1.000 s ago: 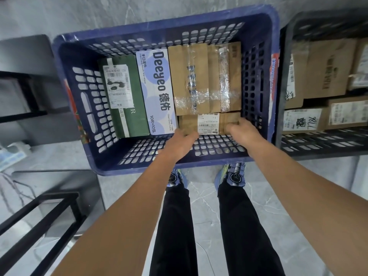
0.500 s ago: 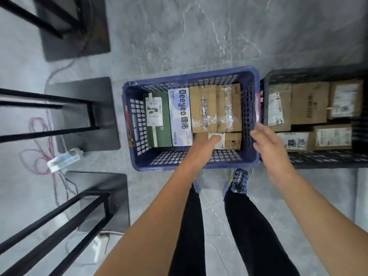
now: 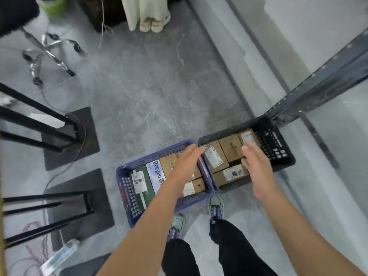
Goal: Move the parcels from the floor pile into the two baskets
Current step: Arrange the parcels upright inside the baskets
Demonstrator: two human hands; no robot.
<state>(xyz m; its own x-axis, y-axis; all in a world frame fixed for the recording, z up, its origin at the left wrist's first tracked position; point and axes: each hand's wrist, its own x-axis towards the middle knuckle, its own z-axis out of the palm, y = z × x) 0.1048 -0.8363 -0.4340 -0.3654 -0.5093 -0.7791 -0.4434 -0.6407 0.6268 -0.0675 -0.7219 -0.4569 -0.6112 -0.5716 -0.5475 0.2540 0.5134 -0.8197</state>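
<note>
Blue basket (image 3: pixel 127 198) on the left, black basket (image 3: pixel 277 148) right up against it on the right, and both hands are out and empty! A second ago the pair were down inside the blue one, settling the small brown labelled parcel (image 3: pixel 194 188) into its near right corner. Half a second ago the right had already let go. Now the left hand (image 3: pixel 186 162) has come up too and hovers above the blue basket, fingers (image 3: pixel 196 149) straight and together, holding nothing, tips over the far right corner. The right hand (image 3: pixel 256 166) floats over the black basket, fingers (image 3: pixel 248 150) loosely spread, nothing in them either. The view has pulled well back, so the person looks to have straightened up. That parcel lies flat on the basket bottom, with the white-and-blue Deegeo box (image 3: pixel 156 173) and the green box (image 3: pixel 140 188) lined up to its left. In the black basket, brown parcels (image 3: pixel 216 159) sit packed, labels up. So that placement reads as done and the next parcel is the job. But the floor pile is nowhere in this view, and the grey floor (image 3: pixel 159 96) in shot shows no parcels. I judge a turn away from the baskets comes first, or the pile may be spent.
</note>
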